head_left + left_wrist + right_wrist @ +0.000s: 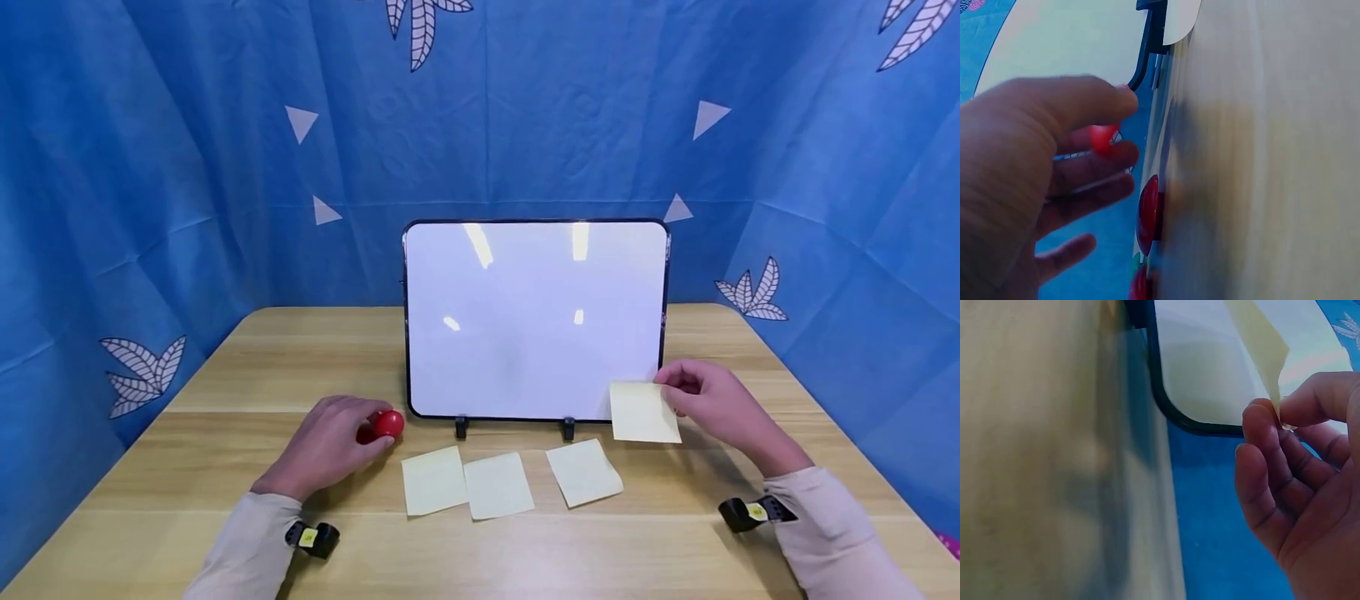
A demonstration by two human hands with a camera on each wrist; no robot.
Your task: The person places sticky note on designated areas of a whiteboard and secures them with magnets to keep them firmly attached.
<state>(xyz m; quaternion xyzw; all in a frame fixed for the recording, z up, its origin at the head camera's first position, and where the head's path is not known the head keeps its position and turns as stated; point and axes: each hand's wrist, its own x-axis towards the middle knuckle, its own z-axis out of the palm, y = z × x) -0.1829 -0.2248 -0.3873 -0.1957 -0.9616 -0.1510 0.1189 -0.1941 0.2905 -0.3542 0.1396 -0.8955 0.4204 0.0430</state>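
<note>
My left hand (330, 442) pinches a red round magnet (388, 423) between thumb and fingers, just off the whiteboard's lower left corner. Two more red magnets (1149, 215) with domed tops lie on the table beyond that hand in the left wrist view; the hand hides them from the head camera. By its upper right corner, a pale yellow sticky note (643, 414) is pinched between the thumb and forefinger of my right hand (708, 402). This note overlaps the lower right corner of the whiteboard (532, 325) in the head view.
Three pale sticky notes lie on the wooden table (525, 558) before the board: a left one (435, 481), a middle one (498, 486) and a right one (585, 472) with a curled corner. Small black feet (568, 429) support the board. A blue curtain (487, 125) hangs behind.
</note>
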